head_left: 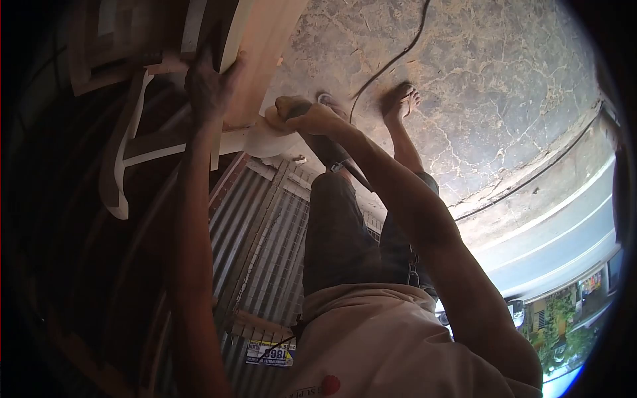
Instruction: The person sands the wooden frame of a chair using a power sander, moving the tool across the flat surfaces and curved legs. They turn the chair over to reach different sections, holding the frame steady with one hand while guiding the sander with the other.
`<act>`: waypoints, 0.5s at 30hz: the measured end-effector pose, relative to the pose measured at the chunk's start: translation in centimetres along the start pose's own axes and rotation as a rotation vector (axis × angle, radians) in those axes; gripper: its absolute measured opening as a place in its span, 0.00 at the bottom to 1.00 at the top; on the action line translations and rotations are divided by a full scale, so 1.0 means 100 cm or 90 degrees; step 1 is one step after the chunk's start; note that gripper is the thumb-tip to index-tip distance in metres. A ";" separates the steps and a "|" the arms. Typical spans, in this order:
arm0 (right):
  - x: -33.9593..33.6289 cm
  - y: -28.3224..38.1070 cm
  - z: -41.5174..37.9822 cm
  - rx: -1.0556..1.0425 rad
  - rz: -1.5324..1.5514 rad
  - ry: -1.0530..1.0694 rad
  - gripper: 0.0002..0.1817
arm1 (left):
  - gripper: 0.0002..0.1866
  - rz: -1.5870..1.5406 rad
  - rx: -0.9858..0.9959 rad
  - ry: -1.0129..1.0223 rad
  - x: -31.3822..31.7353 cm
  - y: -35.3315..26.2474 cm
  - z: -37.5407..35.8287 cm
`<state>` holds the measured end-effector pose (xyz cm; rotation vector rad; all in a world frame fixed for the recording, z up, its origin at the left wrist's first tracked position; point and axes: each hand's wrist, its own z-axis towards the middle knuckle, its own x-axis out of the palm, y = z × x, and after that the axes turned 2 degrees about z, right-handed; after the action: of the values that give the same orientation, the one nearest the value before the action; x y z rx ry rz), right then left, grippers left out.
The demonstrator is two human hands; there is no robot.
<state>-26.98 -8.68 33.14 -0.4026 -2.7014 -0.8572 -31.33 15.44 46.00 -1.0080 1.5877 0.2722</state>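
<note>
On the left, my left hand is closed around the edge of a wooden furniture frame, thumb on one side and fingers partly hidden in shadow. The frame has a pale curved leg and crossbars. My right hand is wrapped round the dark body of a power tool, which looks like an angle grinder. Its pale, blurred disc overlaps the lower edge of the frame in this view. Part of the tool is hidden behind my right hand and forearm.
My bare feet stand on a cracked concrete floor. A black cord runs across it near them. Corrugated metal sheeting with wire mesh and a number plate lies behind me. A road shows at the right.
</note>
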 end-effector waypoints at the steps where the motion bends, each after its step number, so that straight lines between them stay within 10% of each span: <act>1: 0.004 0.002 0.001 0.024 0.004 0.002 0.41 | 0.39 -0.017 0.014 -0.011 0.000 -0.001 -0.001; 15: -0.011 0.007 -0.015 0.027 -0.020 0.029 0.32 | 0.41 -0.037 0.049 -0.041 0.004 0.002 0.001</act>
<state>-25.50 -9.20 34.28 -0.3280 -2.6852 -0.8069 -31.39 15.41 45.60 -0.9750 1.4976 0.2013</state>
